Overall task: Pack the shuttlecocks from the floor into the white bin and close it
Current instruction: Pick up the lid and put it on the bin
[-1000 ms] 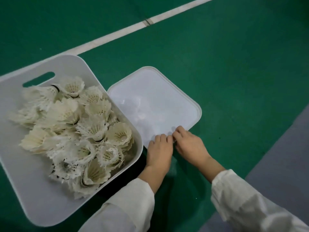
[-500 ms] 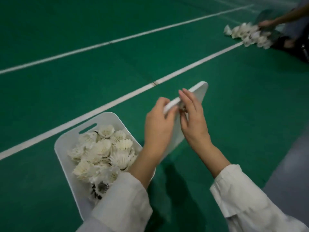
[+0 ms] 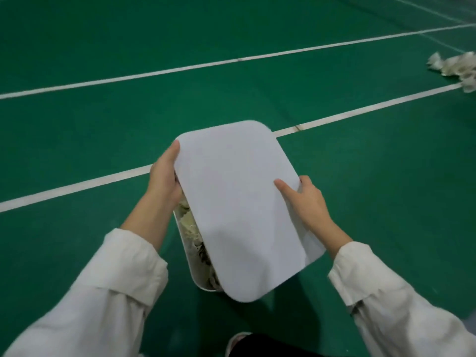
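Note:
I hold the flat white lid [image 3: 239, 207] over the white bin [image 3: 186, 256], covering most of it. My left hand [image 3: 164, 176] grips the lid's left edge. On the right edge, my right hand [image 3: 306, 202] holds the lid with the thumb on top. A strip of the bin's left side stays uncovered, and cream shuttlecocks [image 3: 192, 233] show inside it. The lid sits skewed, its near right corner hanging past the bin. Whether the lid touches the rim I cannot tell.
Green court floor with two white lines [image 3: 77, 185] runs across the view. A heap of loose shuttlecocks [image 3: 458, 69] lies at the far right edge. A shoe tip [image 3: 238, 341] and dark clothing sit at the bottom.
The lid went from lying on the floor beside the bin to being lifted on edge, then turned flat over the bin. Both hands moved from its near edge to its two sides.

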`<action>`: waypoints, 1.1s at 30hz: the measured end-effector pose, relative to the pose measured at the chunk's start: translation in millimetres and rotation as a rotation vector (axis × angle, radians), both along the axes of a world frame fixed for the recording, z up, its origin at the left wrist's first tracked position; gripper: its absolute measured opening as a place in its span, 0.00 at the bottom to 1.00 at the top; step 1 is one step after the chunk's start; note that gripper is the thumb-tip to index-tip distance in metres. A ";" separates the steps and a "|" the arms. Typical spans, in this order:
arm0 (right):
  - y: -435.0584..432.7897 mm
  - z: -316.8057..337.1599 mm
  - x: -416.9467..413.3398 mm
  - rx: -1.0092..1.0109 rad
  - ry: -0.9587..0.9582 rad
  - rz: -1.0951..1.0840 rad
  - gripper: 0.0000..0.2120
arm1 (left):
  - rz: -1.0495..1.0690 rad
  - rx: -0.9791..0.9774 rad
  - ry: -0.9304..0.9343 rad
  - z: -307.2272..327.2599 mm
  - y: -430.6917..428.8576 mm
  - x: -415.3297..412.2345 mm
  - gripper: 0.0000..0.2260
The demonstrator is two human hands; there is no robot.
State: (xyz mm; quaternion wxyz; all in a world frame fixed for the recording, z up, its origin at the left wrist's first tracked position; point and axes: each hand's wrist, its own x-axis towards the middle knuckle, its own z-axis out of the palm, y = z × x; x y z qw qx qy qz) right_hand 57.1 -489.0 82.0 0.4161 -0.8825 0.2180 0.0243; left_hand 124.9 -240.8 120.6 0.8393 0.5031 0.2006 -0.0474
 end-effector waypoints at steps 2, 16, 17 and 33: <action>14.0 -10.8 8.9 -0.053 0.021 -0.006 0.26 | -0.012 0.182 0.025 -24.5 10.0 -11.4 0.14; 53.2 -64.6 48.5 -0.557 0.069 0.170 0.30 | -0.074 0.725 0.122 -118.9 23.9 -61.0 0.28; 50.6 -65.5 48.3 -0.591 0.054 0.174 0.30 | -0.089 0.660 0.161 -122.3 25.9 -64.4 0.28; 28.0 -73.7 19.2 -0.018 0.061 0.157 0.19 | -0.018 0.640 0.100 -137.1 1.3 -87.1 0.17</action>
